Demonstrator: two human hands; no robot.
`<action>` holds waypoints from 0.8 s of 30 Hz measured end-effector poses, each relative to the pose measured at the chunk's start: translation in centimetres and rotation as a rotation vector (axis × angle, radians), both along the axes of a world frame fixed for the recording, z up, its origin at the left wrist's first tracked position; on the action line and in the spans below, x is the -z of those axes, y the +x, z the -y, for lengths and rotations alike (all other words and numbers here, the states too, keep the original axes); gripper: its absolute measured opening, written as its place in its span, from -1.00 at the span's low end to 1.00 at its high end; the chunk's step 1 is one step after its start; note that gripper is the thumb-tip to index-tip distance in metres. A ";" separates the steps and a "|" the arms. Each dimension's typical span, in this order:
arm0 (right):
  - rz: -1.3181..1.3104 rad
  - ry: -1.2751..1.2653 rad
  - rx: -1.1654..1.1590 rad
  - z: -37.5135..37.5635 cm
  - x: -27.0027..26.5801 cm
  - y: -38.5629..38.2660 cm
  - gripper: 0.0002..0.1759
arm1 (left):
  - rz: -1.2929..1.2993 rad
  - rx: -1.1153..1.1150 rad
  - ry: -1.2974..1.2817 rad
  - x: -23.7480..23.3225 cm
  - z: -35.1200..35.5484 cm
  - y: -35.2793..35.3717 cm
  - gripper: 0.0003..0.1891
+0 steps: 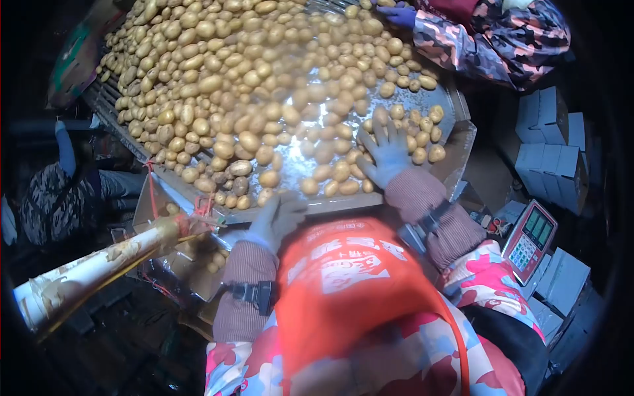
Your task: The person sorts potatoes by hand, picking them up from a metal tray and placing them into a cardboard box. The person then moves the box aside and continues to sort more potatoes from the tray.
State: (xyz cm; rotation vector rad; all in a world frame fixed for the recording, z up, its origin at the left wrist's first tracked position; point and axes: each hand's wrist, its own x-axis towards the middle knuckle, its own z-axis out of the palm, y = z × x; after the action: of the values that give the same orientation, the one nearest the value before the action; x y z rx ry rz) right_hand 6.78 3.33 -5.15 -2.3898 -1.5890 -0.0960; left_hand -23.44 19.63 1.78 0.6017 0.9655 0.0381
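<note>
Centrally, the right grip [386,150], in a pale glove, lies open among the potatoes [210,84], its fingers spread over the metal bench [295,153]; no potato is seen enclosed in it. The left grip [282,212], also gloved, is at the near rim of the same bench, nearer the wearer's body than the right grip; its fingers are loosely extended, slightly blurred, and it shows nothing held. The potatoes form a dense heap ahead of the left grip, thinning toward the right grip, where a small group lies just beside its fingers, to their right. Left of the left grip, a taped white pole [99,274] runs obliquely, with red cord [153,191] near its upper end; more potatoes show below the bench on that side. Between and below both grips is a red apron [353,284] with white print. Right of the right grip and nearer the wearer is a red-framed scale [530,241], with cartons [553,168] farther right. Ahead of the right grip, a second person's purple glove [398,14] reaches to the heap's edge
</note>
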 end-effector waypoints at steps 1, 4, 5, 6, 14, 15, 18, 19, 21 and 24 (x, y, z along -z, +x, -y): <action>-0.057 0.011 -0.056 2.7 -0.3 1.0 -0.28 | 0.002 0.004 0.010 0.6 0.0 1.2 -0.39; -0.197 -0.109 -0.033 6.1 -4.0 3.8 -0.38 | -0.039 -0.013 0.041 1.9 -0.8 3.3 -0.38; -0.233 -0.239 0.086 6.5 -4.0 5.2 -0.43 | -0.093 -0.029 0.040 2.1 -0.8 3.5 -0.38; -0.255 -0.379 0.201 6.9 -4.0 6.6 -0.48 | -0.149 -0.047 0.036 2.5 -0.8 3.6 -0.38; -0.109 -0.257 0.396 1.2 -0.9 20.7 -0.34 | -0.205 -0.125 0.014 5.7 -1.2 2.6 -0.31; -0.014 -0.231 0.393 1.0 1.2 20.2 -0.34 | -0.212 -0.150 0.018 6.0 -1.1 2.7 -0.32; 0.226 -0.238 0.299 2.9 5.2 18.9 -0.37 | -0.254 -0.162 0.043 5.2 -0.8 3.4 -0.32; 0.274 -0.290 0.202 5.3 5.5 19.2 -0.38 | -0.290 -0.140 0.094 4.4 -0.6 3.8 -0.33; 0.278 -0.321 0.129 9.3 4.7 17.9 -0.41 | -0.281 -0.166 0.079 3.7 -0.5 4.5 -0.34; 0.153 -0.200 0.115 12.2 -2.1 13.8 -0.48 | -0.271 -0.152 0.077 4.0 -0.4 3.9 -0.35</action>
State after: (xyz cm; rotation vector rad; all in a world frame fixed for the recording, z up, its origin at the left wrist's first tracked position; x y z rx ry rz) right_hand 20.57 -8.87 -3.02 -2.6861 -1.5929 -0.1523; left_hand -19.49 20.01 -2.26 0.6134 1.2765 0.1321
